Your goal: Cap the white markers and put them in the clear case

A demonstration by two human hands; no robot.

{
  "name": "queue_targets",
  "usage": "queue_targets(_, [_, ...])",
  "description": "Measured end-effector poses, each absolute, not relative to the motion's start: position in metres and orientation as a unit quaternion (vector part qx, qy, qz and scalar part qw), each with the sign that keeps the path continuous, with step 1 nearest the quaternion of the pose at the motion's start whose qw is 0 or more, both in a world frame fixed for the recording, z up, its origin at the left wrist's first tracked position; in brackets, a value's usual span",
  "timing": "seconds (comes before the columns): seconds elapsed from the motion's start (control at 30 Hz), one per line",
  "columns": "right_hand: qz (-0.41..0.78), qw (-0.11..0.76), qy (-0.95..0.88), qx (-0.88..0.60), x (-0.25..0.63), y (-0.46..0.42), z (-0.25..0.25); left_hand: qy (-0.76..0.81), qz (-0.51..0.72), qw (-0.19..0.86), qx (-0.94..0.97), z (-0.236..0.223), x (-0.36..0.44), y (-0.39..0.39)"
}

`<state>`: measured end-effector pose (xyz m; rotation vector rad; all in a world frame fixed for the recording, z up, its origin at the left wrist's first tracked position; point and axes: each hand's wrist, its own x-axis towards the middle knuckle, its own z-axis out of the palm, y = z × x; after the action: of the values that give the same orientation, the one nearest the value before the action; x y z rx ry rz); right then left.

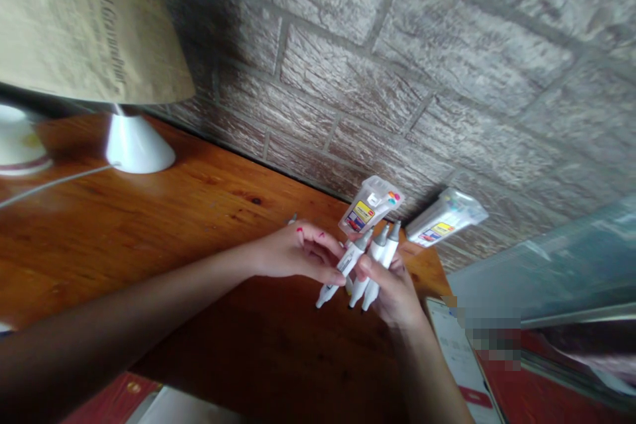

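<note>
My left hand (pixel 298 253) pinches a white marker (pixel 342 269) with a grey end, thumb along its barrel. Close beside it, my right hand (pixel 395 288) is closed around white markers (pixel 381 265) with grey ends, thumb pressed over them; at least two show. All of them tilt the same way, grey ends up and to the right. Just behind the hands stands a clear plastic marker case (pixel 370 205) with a yellow label and a few coloured marker tips inside. Parts of the fingers of both hands are hidden behind the markers.
A second clear case (pixel 447 217) leans near the brick wall (pixel 348 73) at the table's corner. On the wooden table (pixel 213 192), a lamp with a printed shade (pixel 94 20) and white base (pixel 136 146) stands at left, its cord trailing. Glass (pixel 546 271) borders the right.
</note>
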<state>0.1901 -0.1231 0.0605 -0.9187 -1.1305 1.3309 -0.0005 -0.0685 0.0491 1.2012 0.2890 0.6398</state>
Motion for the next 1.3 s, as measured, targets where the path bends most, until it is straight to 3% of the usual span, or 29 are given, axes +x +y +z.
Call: queue_targets(1.3, [0.574, 0.533, -0.484, -0.389, 0.1885, -0.1226, 0.0617, 0.124, 0.292, 0.771, 0.552, 0.0512, -0.0016, -0.0692])
